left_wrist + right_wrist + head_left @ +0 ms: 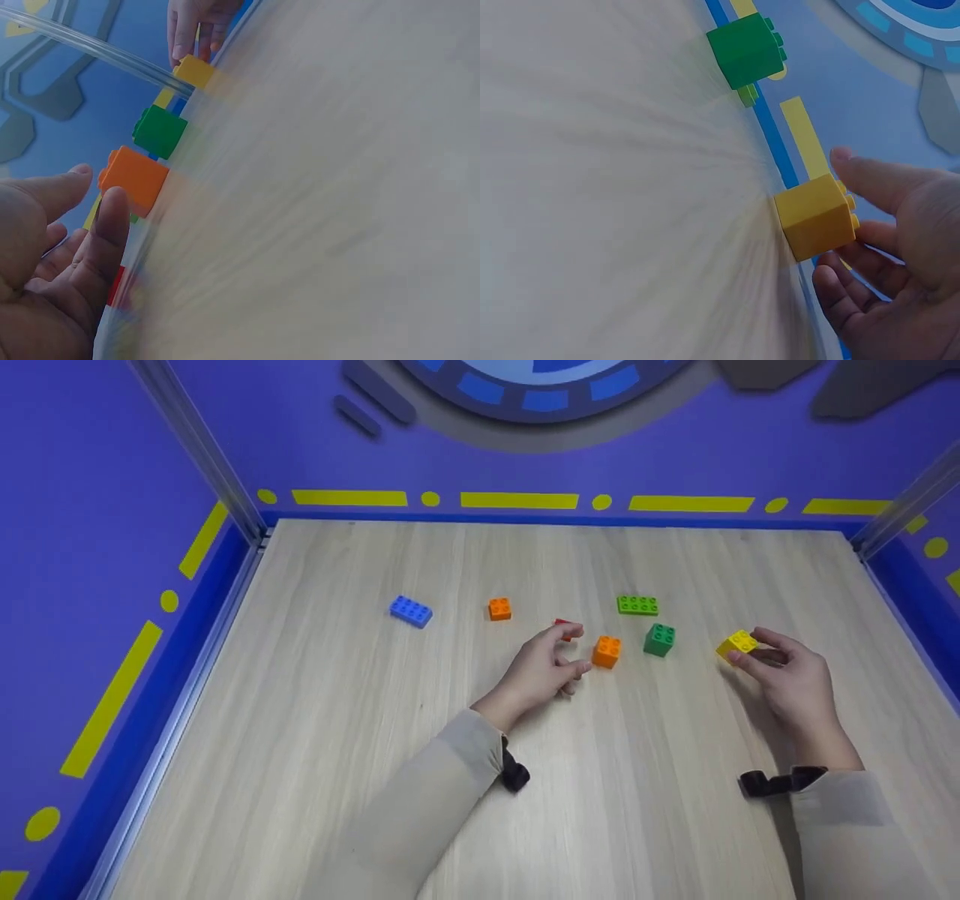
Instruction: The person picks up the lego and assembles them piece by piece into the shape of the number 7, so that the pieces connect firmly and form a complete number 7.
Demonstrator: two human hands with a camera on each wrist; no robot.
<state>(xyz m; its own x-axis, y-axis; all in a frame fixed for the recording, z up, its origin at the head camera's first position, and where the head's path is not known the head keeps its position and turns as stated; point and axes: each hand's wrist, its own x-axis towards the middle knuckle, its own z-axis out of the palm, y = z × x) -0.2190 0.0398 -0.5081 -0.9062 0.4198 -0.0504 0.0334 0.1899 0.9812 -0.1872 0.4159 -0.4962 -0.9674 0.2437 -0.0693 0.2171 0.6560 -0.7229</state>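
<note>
On the left of the orange brick (607,652), my left hand (536,669) holds nothing, its thumb and index finger spread toward that brick. The index finger partly covers a small red brick (568,625). In the left wrist view the orange brick (136,180) stands just beyond the left fingertips. My right hand (795,675) is at the yellow brick (737,644) on the right side of the table. The right wrist view shows that hand's thumb and fingers (840,296) to either side of the yellow brick (817,217), with a gap at the thumb.
Between the hands stands a dark green brick (659,640), with a flat light green brick (637,605) behind it. Farther left lie a smaller orange brick (499,609) and a blue brick (411,611). Blue-purple walls (525,469) bound the wooden table (337,697) at back and sides.
</note>
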